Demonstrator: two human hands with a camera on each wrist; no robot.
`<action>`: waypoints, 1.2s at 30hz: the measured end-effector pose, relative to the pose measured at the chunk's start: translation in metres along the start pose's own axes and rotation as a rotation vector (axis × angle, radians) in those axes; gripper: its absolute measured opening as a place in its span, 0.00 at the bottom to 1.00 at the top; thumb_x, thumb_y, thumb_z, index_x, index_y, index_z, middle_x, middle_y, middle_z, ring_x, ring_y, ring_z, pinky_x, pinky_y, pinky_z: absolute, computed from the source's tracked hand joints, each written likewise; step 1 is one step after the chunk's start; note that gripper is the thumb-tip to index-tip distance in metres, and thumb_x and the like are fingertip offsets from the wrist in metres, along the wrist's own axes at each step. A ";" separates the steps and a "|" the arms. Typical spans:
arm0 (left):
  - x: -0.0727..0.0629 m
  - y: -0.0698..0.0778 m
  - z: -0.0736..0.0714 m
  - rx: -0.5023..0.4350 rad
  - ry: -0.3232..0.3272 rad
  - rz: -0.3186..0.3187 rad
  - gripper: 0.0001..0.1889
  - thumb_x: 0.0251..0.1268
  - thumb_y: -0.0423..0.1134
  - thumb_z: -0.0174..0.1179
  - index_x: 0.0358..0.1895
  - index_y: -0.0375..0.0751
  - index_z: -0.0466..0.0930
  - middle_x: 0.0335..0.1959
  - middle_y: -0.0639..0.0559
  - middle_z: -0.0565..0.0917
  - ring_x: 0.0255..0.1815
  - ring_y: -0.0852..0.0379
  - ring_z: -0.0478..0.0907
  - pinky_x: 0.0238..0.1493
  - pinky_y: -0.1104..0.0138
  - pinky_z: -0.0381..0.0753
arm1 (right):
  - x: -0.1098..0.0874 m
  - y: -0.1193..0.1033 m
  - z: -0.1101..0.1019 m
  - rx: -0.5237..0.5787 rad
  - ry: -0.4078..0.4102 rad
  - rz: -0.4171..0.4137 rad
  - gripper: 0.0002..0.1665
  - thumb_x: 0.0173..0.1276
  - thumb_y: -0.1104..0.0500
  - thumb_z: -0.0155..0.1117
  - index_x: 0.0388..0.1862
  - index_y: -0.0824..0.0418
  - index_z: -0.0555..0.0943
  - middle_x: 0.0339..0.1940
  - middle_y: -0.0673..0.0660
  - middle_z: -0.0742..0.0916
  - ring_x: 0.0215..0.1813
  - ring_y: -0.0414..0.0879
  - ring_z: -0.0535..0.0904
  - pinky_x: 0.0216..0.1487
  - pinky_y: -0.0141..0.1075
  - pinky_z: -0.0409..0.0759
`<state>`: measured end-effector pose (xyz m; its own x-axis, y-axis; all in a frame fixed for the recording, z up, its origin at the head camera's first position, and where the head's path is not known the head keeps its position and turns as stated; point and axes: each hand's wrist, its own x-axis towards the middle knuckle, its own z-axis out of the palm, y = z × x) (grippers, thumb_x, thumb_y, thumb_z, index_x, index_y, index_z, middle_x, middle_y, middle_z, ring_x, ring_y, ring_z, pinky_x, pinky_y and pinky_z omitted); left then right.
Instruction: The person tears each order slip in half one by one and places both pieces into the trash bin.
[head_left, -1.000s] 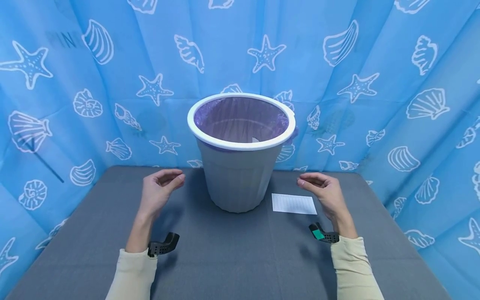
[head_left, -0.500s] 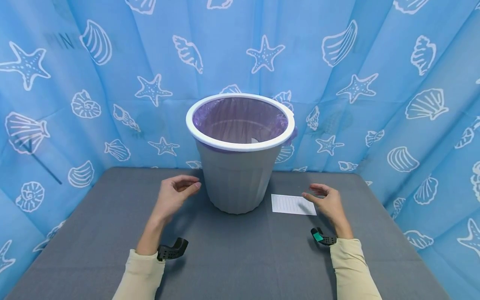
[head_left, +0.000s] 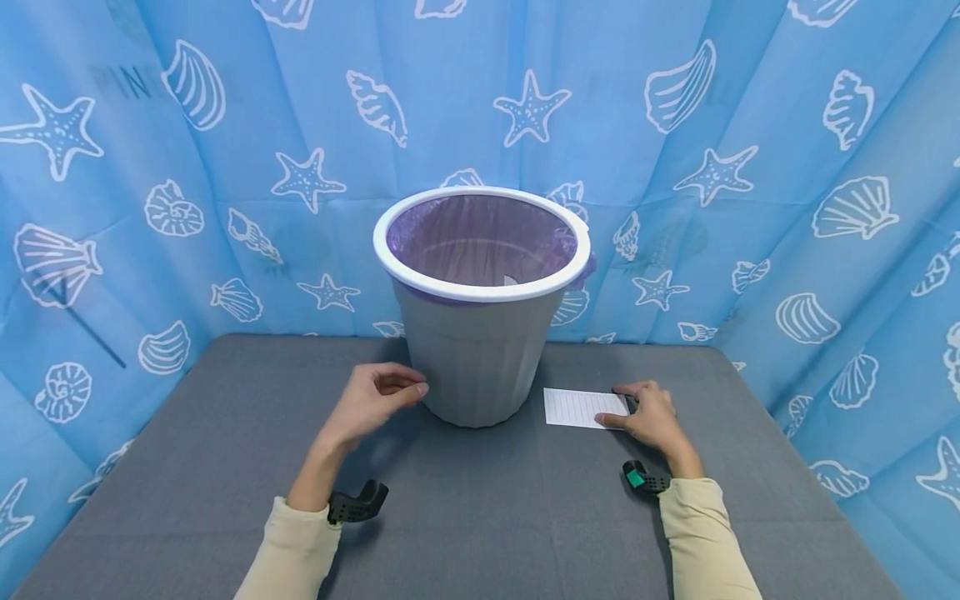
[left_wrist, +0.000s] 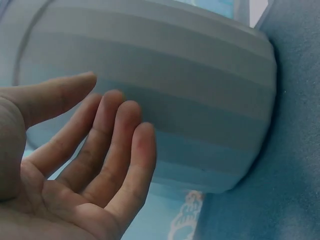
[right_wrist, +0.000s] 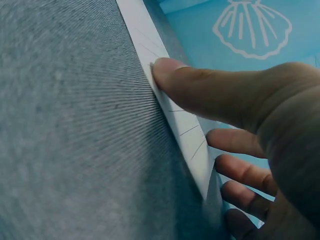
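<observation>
A lined white paper slip [head_left: 573, 407] lies flat on the grey cloth, right of a grey bin [head_left: 476, 358]. My right hand [head_left: 651, 417] is at the slip's right end. In the right wrist view the thumb [right_wrist: 175, 80] touches the slip's face, while the fingers [right_wrist: 245, 170] sit spread at its far edge. My left hand [head_left: 375, 404] hovers beside the bin's lower left wall, holding nothing. Its fingers [left_wrist: 120, 135] are loosely bent and the thumb stands apart from them in the left wrist view.
The bin has a white rim [head_left: 480, 293] and a purple liner [head_left: 480, 233], with a small white piece [head_left: 509, 281] showing inside. A blue shell-print curtain [head_left: 435, 108] surrounds the cloth-covered table [head_left: 480, 517]. Each wrist wears a black camera mount [head_left: 358, 502].
My right hand has come down onto the right end of the paper slip. The left hand has moved right and toward me, closer to the bin. Slip and bin stay in place.
</observation>
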<state>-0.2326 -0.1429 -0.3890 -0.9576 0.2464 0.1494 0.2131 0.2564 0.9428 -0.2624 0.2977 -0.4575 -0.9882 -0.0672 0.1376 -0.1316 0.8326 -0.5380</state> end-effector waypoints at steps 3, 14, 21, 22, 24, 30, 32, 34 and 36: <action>0.000 0.000 0.003 0.017 -0.044 0.005 0.13 0.69 0.36 0.67 0.49 0.30 0.85 0.42 0.42 0.88 0.42 0.49 0.86 0.49 0.48 0.83 | 0.001 0.000 0.000 0.025 0.006 -0.025 0.36 0.52 0.52 0.84 0.54 0.74 0.83 0.54 0.75 0.81 0.53 0.70 0.70 0.52 0.62 0.65; 0.003 -0.004 0.017 0.007 -0.228 0.012 0.13 0.68 0.34 0.67 0.48 0.26 0.85 0.38 0.42 0.87 0.44 0.33 0.84 0.48 0.42 0.81 | 0.005 -0.010 -0.002 0.196 -0.184 -0.058 0.30 0.50 0.59 0.85 0.48 0.74 0.83 0.39 0.61 0.87 0.36 0.48 0.79 0.36 0.41 0.77; 0.004 -0.006 0.024 0.001 -0.280 -0.029 0.15 0.67 0.35 0.68 0.48 0.24 0.84 0.38 0.44 0.87 0.45 0.32 0.83 0.48 0.44 0.82 | 0.007 -0.019 0.005 0.252 -0.227 -0.098 0.26 0.52 0.61 0.83 0.44 0.71 0.80 0.37 0.59 0.84 0.34 0.47 0.75 0.33 0.37 0.74; 0.004 -0.006 0.025 0.001 -0.282 -0.033 0.15 0.67 0.35 0.68 0.48 0.24 0.84 0.38 0.44 0.87 0.45 0.32 0.83 0.48 0.44 0.82 | 0.007 -0.020 0.005 0.249 -0.224 -0.105 0.26 0.52 0.60 0.83 0.44 0.71 0.80 0.36 0.59 0.84 0.34 0.47 0.75 0.33 0.37 0.74; 0.004 -0.007 0.026 0.003 -0.285 -0.036 0.15 0.67 0.35 0.68 0.49 0.24 0.84 0.38 0.44 0.87 0.45 0.32 0.83 0.48 0.44 0.82 | 0.007 -0.021 0.006 0.243 -0.217 -0.100 0.25 0.54 0.59 0.82 0.44 0.70 0.80 0.35 0.58 0.83 0.33 0.47 0.74 0.33 0.37 0.73; 0.005 -0.008 0.026 0.010 -0.279 -0.036 0.15 0.67 0.35 0.68 0.49 0.24 0.84 0.38 0.44 0.87 0.44 0.33 0.84 0.47 0.44 0.83 | 0.006 -0.023 0.008 0.223 -0.201 -0.088 0.23 0.56 0.58 0.80 0.43 0.69 0.80 0.33 0.56 0.82 0.33 0.46 0.74 0.34 0.37 0.72; 0.005 -0.008 0.026 0.013 -0.276 -0.042 0.15 0.67 0.35 0.68 0.49 0.24 0.84 0.38 0.44 0.87 0.44 0.33 0.84 0.47 0.45 0.83 | 0.006 -0.023 0.009 0.220 -0.199 -0.085 0.23 0.56 0.59 0.81 0.42 0.69 0.79 0.33 0.56 0.82 0.33 0.46 0.73 0.34 0.37 0.72; 0.005 -0.008 0.026 0.014 -0.275 -0.049 0.15 0.67 0.35 0.68 0.49 0.25 0.84 0.38 0.44 0.87 0.45 0.34 0.84 0.47 0.45 0.83 | 0.006 -0.024 0.010 0.222 -0.198 -0.080 0.23 0.55 0.60 0.81 0.42 0.68 0.78 0.33 0.56 0.81 0.33 0.47 0.73 0.34 0.38 0.72; 0.005 -0.008 0.026 0.015 -0.273 -0.054 0.15 0.67 0.35 0.68 0.49 0.25 0.84 0.38 0.44 0.87 0.45 0.34 0.84 0.47 0.45 0.83 | 0.006 -0.024 0.011 0.226 -0.194 -0.069 0.24 0.53 0.61 0.82 0.42 0.68 0.78 0.32 0.56 0.80 0.33 0.47 0.72 0.34 0.38 0.72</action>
<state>-0.2340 -0.1198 -0.4035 -0.8804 0.4740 0.0112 0.1679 0.2897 0.9423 -0.2661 0.2716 -0.4530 -0.9700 -0.2413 0.0311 -0.1920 0.6806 -0.7070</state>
